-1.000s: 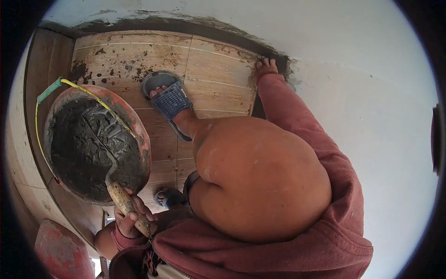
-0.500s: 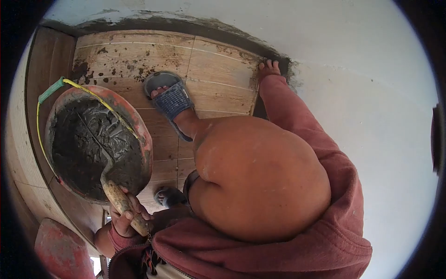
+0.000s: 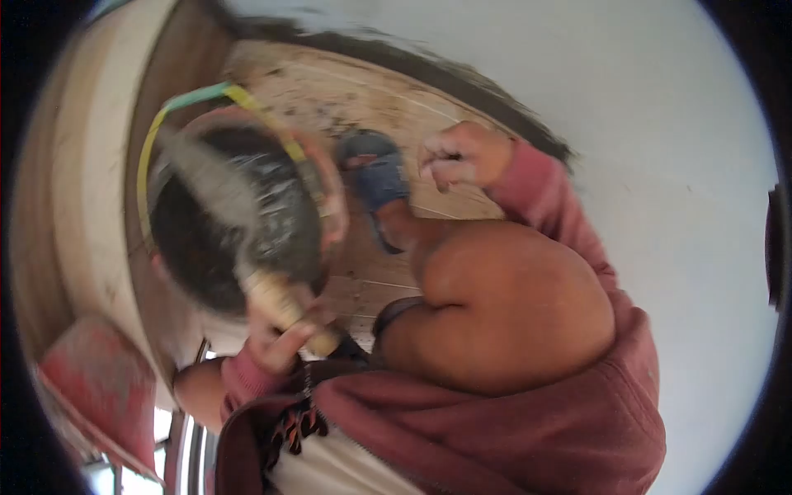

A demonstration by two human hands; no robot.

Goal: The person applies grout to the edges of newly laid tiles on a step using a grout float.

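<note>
My left hand (image 3: 276, 334) is wrapped round the wooden handle of a trowel (image 3: 214, 181). The trowel's grey, mortar-coated blade is blurred and raised over the bucket (image 3: 332, 202). Dark wet mortar (image 3: 285, 214) fills this reddish bucket, which has a yellow wire handle with a green grip. My right hand (image 3: 470, 155) hangs above the tiled floor near the wall base, its fingers loosely bent with a gap between them. Nothing shows in it.
A dark mortar strip (image 3: 495, 95) runs along the foot of the white wall (image 3: 660, 206). My sandalled foot (image 3: 375, 169) stands on wood-patterned tiles (image 3: 412, 91) spotted with mortar. A red, mortar-stained container (image 3: 103, 384) is at lower left, beside a step edge (image 3: 124, 165).
The trowel's blade has lifted out of the mortar. My right hand has left the wall corner and moved back towards me. The whole view has shifted and turned.
</note>
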